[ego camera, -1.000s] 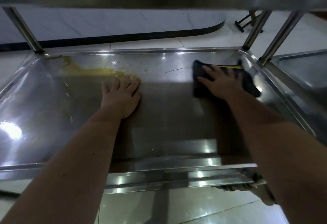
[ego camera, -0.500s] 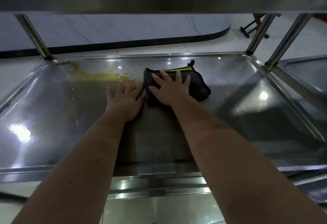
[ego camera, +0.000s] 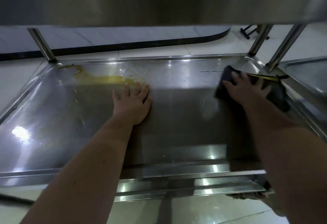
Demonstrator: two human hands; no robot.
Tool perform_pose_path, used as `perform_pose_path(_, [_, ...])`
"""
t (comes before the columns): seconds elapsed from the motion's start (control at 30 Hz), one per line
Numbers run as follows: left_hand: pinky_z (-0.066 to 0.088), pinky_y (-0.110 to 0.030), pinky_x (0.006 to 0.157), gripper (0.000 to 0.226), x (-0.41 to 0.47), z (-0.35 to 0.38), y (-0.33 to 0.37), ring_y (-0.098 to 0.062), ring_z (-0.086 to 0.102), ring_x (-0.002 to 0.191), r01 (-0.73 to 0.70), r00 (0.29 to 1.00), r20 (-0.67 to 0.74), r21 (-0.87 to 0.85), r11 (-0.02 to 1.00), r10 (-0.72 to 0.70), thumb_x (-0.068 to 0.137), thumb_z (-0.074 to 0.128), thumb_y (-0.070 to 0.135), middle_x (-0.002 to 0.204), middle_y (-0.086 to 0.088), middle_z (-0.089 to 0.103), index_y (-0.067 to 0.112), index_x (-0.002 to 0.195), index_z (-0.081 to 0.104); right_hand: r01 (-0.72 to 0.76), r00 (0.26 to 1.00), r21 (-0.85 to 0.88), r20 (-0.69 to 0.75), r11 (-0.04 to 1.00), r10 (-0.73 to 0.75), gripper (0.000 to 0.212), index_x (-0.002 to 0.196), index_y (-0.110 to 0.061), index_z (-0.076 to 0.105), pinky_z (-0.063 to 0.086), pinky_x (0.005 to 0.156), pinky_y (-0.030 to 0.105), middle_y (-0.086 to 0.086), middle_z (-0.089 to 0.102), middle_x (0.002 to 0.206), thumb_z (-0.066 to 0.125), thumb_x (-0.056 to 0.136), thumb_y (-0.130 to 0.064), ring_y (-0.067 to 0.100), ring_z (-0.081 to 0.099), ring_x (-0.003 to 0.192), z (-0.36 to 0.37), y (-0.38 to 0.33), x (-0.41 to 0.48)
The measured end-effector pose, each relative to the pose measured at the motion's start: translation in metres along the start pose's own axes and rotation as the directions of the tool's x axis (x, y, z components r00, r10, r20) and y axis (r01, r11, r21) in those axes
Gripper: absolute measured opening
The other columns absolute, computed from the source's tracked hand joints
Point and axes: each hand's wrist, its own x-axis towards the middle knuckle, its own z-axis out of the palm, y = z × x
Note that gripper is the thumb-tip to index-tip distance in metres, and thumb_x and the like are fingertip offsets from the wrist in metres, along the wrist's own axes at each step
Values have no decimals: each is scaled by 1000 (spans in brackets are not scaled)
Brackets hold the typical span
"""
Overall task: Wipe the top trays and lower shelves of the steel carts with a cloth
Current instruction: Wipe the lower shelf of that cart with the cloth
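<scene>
On the lower shelf point(ego camera: 53, 117), both hands lie spread: right point(ego camera: 246, 89) flat atop the cloth point(ego camera: 276, 94), left point(ego camera: 131, 101) bare.

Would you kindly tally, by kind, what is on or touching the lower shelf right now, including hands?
Hands: 2, left hand flat on the shelf, right hand on the cloth
Cloths: 1, dark cloth by the right rim
Yellow stains: 1, stain near the far left
Total: 4
</scene>
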Motion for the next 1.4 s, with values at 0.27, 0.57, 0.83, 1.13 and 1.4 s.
perform_pose_path(0.27, [-4,-62,114,56,-7,-2,-13,-25,-6,150,28,1000,13,-14,1000,-28,102,16,45,163,10,-8,33,155,1,560,828,-53,77,827,-556,58,150,-51,4,-7,113,65,-14,-2,163,18,96,-66,36,-9,148,37,-186,-90])
perform_pose_path(0.57, [-4,-64,113,58,-15,-1,-11,-30,-3,150,32,999,21,-9,999,-32,101,12,52,163,8,-8,36,155,-1,635,769,-44,129,772,-626,65,137,-60,-25,-26,106,57,-21,-19,159,-7,77,-77,33,-22,145,41,-69,-234])
perform_pose_path(0.83, [-5,-63,114,57,-23,3,-17,-30,-7,150,11,1000,4,-21,1000,-10,100,10,54,163,8,-8,41,154,-1,517,855,-42,56,855,-515,60,146,-57,-4,-14,106,70,-16,-8,162,14,91,-72,42,-13,146,35,-141,-111])
perform_pose_path(1.13, [-6,-63,113,56,-17,-1,-13,-28,-4,150,31,999,15,-34,999,-31,99,12,56,163,10,-5,45,153,0,428,899,-35,121,903,-422,66,149,-51,-2,-11,107,71,-12,-9,163,14,90,-75,40,-15,146,34,-148,-100])
perform_pose_path(1.4, [-7,-63,112,55,-18,6,-16,-29,-3,150,17,1000,-23,-47,999,-18,97,13,60,164,11,-3,50,150,2,633,769,3,107,774,-630,65,132,-72,-19,-26,106,54,-34,-22,149,0,71,-89,30,-20,146,36,-36,-210])
